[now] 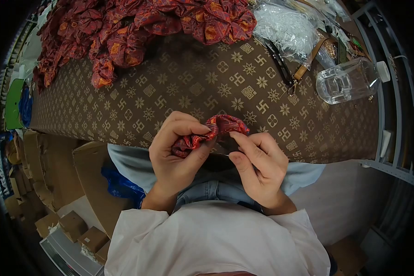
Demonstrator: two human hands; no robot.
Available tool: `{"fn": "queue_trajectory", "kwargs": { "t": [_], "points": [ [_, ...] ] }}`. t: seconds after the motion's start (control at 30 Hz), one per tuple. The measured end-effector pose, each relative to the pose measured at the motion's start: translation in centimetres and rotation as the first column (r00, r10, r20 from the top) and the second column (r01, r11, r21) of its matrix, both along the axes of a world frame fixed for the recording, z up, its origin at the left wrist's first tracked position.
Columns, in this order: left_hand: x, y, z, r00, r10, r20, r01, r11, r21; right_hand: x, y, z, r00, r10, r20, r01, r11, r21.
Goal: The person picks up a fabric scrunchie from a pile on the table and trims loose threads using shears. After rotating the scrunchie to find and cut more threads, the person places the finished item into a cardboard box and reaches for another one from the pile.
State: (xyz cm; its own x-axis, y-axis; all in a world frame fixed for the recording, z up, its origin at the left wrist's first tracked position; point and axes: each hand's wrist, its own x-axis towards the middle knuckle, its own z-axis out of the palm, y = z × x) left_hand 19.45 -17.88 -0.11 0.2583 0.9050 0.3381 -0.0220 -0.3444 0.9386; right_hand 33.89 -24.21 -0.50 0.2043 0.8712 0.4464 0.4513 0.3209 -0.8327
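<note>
A small gathered piece of red patterned fabric (227, 124) is between my two hands, over the front edge of the table. My left hand (177, 152) is closed around its left part, with the thumb and fingers pinching the cloth. On the other side, my right hand (260, 165) touches the fabric's lower right edge with its index fingertip, the thumb a little apart below. A thin light line shows near that thumb; what it is I cannot make out. The fabric curves in an arch between the hands.
A heap of similar red gathered fabric (124, 32) lies on the patterned brown tablecloth (184, 87). At the back right are a bag of clear plastic pieces (285, 30), straps (308, 62) and a clear bottle (347, 80). Cardboard boxes (92, 179) stand at the lower left.
</note>
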Motion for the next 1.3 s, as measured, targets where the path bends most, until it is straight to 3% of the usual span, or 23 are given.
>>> {"fn": "queue_trajectory", "kwargs": {
  "t": [1.0, 1.07, 1.13, 1.2, 1.27, 1.3],
  "points": [
    [0.0, 0.3, -0.2, 1.0, -0.001, -0.022, 0.002, 0.999, 0.04, -0.3, 1.0, 0.2, 0.999, -0.024, -0.021, 0.025, 0.999, 0.03],
    [0.0, 0.3, -0.2, 1.0, 0.006, -0.03, -0.005, 0.999, 0.043, -0.1, 0.7, 0.7, 0.981, -0.036, -0.19, 0.017, 0.995, -0.1],
    [0.0, 0.3, -0.2, 0.999, 0.014, -0.039, -0.012, 0.999, 0.044, 0.3, 0.8, -0.2, 0.888, -0.053, -0.457, 0.02, 0.997, -0.078],
    [0.0, 0.3, -0.2, 0.999, 0.02, -0.042, -0.018, 0.999, 0.049, 0.8, 0.6, -0.8, 0.886, -0.038, -0.462, 0.009, 0.998, -0.063],
    [0.0, 0.2, -0.2, 0.999, 0.021, -0.038, -0.02, 0.999, 0.041, 0.6, 0.8, -0.7, 0.7, -0.06, -0.711, 0.125, 0.991, 0.039],
    [0.0, 0.2, -0.2, 0.999, 0.022, -0.035, -0.021, 0.999, 0.033, 1.1, 0.3, -0.9, 0.605, -0.069, -0.793, 0.101, 0.995, -0.009]
  ]
}}
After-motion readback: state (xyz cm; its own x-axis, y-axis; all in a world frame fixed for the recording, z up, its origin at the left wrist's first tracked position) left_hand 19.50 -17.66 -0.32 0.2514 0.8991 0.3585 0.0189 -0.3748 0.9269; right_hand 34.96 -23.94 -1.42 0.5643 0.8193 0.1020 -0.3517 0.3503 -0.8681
